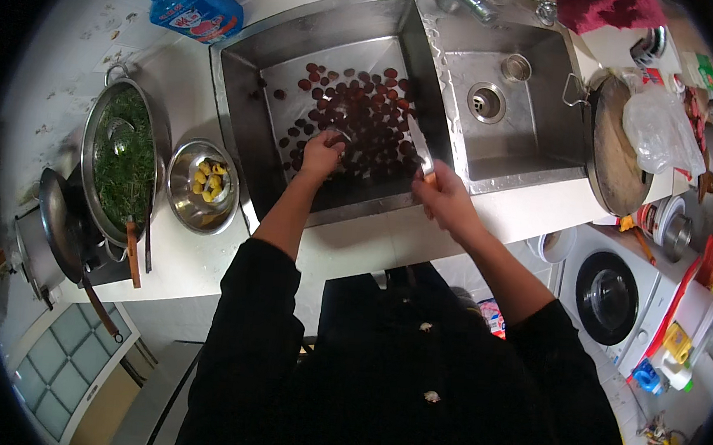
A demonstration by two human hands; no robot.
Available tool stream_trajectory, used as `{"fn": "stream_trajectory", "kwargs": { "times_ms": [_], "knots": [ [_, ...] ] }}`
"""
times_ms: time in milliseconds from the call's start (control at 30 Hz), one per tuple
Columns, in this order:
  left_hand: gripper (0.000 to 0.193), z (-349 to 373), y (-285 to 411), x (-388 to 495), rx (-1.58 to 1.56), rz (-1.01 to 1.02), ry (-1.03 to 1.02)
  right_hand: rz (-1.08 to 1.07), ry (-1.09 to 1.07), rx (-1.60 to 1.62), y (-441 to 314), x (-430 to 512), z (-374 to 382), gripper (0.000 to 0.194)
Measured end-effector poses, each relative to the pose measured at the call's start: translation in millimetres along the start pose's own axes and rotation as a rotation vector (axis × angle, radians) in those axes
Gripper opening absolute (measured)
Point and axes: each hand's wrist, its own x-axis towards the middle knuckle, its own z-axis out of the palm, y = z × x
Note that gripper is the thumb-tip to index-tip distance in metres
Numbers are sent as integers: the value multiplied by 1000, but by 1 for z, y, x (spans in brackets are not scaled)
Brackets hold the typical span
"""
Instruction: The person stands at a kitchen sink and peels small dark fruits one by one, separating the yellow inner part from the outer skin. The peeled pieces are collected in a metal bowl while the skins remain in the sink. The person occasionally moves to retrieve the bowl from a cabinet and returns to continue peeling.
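Observation:
Many reddish-brown, round chestnuts [365,102] lie spread over the floor of the large steel sink basin [242,84]. My left hand [323,155] is down among them, fingers bent; whether it grips one is hard to see. In my right hand [448,198] is a small knife [421,143], held by its orange-brown handle over the basin's right side, blade pointing up and away from me. On the counter left of the basin, a steel bowl [175,200] contains several yellow peeled pieces [209,181].
An oval steel pot [89,185] of green leafy stalks and a wok [52,226] stand at left. Blue detergent bottle [201,10] sits behind the basin. To the right come a smaller basin [516,153], a round wooden board [610,147] and a plastic bag [660,129].

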Motion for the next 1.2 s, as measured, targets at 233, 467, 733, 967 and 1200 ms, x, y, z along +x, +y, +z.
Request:
{"fn": "stream_trajectory", "kwargs": {
  "times_ms": [233,467,733,967,1200],
  "knots": [
    [32,-18,64,-107,-1055,120,-415,-463,54,-353,-25,13,14,16],
    [36,-55,104,-167,-1127,212,-606,-727,97,-368,-60,-25,52,19],
    [38,-92,104,-196,-1104,165,-589,-604,110,-423,-80,-44,91,19],
    [31,-110,81,-196,-932,143,-448,-662,125,-644,-72,-44,106,26],
    [31,-112,42,-173,-865,-88,-298,-178,-37,-1219,-16,83,81,27]
  ]
}}
